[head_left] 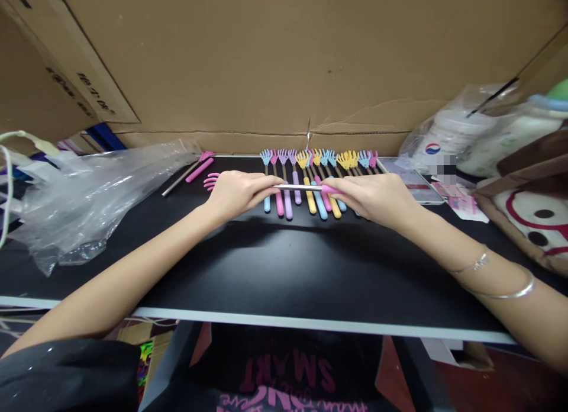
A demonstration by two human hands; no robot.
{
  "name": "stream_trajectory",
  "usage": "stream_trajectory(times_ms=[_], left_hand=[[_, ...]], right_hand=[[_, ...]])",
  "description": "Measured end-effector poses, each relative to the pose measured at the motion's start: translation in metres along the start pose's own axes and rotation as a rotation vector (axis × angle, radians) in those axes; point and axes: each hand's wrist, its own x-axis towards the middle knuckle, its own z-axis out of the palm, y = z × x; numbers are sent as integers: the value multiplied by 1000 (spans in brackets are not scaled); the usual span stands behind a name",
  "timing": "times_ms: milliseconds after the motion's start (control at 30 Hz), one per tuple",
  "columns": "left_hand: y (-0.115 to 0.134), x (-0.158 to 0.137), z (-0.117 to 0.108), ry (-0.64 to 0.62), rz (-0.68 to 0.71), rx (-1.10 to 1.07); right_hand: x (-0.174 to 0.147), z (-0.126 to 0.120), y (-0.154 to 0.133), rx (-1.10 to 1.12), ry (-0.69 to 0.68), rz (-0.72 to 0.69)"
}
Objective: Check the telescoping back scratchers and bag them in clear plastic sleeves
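Note:
Between my two hands a pink back scratcher (299, 187) is held level above the black table. My left hand (242, 194) is closed around its claw end, and pink prongs stick out past the knuckles. At the other end, my right hand (373, 199) grips the pink handle, most of which the fingers hide. A bare metal rod shows between the hands. Behind them lies a row of several back scratchers (288, 199) in blue, pink, purple and yellow, claws toward the cardboard. To the left lie a loose pink handle (199, 170) and a metal rod with a pink claw (181, 178).
Clear plastic bags (89, 193) cover the table's left side. At the right are a phone-like flat device (415, 184), pink papers (464, 202), a bagged white cup (457, 134) and a brown bag with a cartoon face (532, 216). Cardboard (266, 57) walls the back.

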Motion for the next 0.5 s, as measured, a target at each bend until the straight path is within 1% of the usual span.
stream_trajectory(times_ms=[133, 233, 400, 500], left_hand=[[2, -1, -1, -6, -30, 9], [3, -1, -3, -3, -27, 37], [4, 0, -7, -25, 13, 76], [3, 1, -8, -23, 45, 119]], right_hand=[[1, 1, -1, 59, -33, 47], [1, 1, -1, 117, -92, 51], [3, 1, -1, 424, -262, 84], [4, 1, -1, 573, -327, 92]])
